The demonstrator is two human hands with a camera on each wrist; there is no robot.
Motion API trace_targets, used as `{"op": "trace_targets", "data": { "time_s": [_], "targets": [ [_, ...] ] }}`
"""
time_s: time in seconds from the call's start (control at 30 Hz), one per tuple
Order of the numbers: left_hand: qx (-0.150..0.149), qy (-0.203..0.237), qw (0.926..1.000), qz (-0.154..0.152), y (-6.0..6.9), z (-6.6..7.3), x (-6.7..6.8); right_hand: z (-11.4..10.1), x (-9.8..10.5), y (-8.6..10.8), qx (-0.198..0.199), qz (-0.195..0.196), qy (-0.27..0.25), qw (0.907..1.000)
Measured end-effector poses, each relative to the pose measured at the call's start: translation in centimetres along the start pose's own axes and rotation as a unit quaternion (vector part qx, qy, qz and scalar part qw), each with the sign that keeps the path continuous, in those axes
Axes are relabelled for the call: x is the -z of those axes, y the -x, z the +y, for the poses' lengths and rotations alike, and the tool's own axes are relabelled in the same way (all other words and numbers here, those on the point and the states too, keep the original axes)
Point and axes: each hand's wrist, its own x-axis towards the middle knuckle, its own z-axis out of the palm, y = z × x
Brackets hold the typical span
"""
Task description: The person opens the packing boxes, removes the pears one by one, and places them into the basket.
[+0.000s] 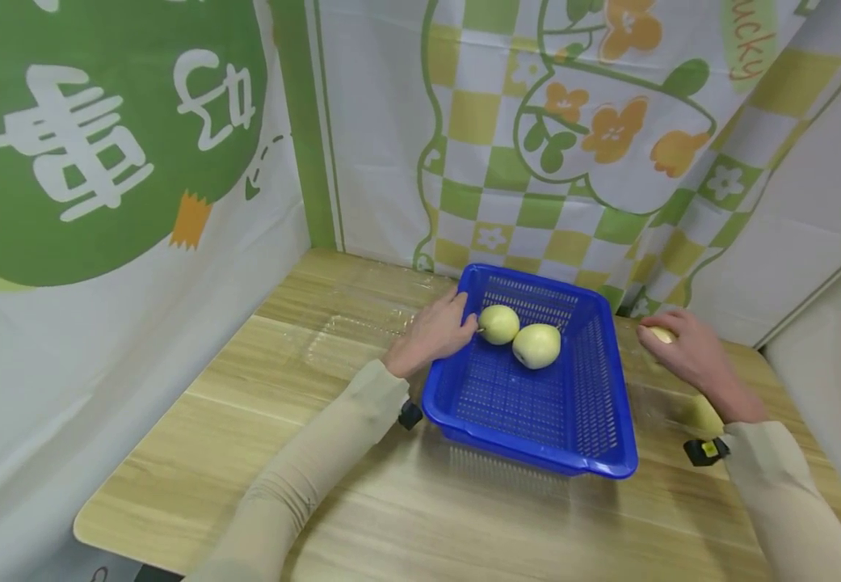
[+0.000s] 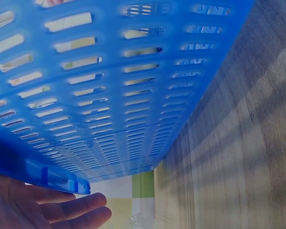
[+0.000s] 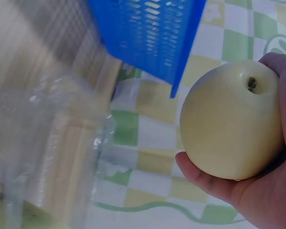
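Note:
A blue plastic basket (image 1: 612,388) with slotted walls stands on the wooden table, with two pale yellow pears (image 1: 498,324) inside toward its left and back. At its left rim, my left hand (image 1: 433,330) holds on, thumb over the rim; in the left wrist view the fingers (image 2: 81,210) stretch along the rim's underside. To the right of the basket, my right hand (image 1: 692,352) grips another pear (image 3: 231,124), raised off the table. One more pear (image 1: 702,415) lies below the right wrist, by a clear plastic container (image 1: 656,402).
Another clear plastic container (image 1: 347,339) lies left of the basket on the wooden table (image 1: 224,453). A checkered, printed curtain (image 1: 500,162) hangs right behind the basket. White cloth (image 1: 195,339) borders the table's left side.

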Motion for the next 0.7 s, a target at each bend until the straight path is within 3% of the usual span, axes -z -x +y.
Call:
{"op": "trace_targets", "data": {
  "time_s": [0.3, 0.5, 0.7],
  "targets": [
    [0.006, 0.007, 0.9999, -0.008, 0.2, -0.2, 0.0, -2.9, 0.9, -1.6, 0.008, -0.039, 0.021, 0.9990],
    [-0.011, 0.003, 0.9999, 0.006, 0.1, -0.2, 0.2, -4.6, 1.2, -2.6, 0.036, -0.037, 0.020, 0.9985],
    [-0.024, -0.009, 0.9996, 0.013, 0.0, 0.0, 0.0, -5.9, 1.3, -2.9, 0.039, -0.074, 0.023, 0.9962]
  ]
}}
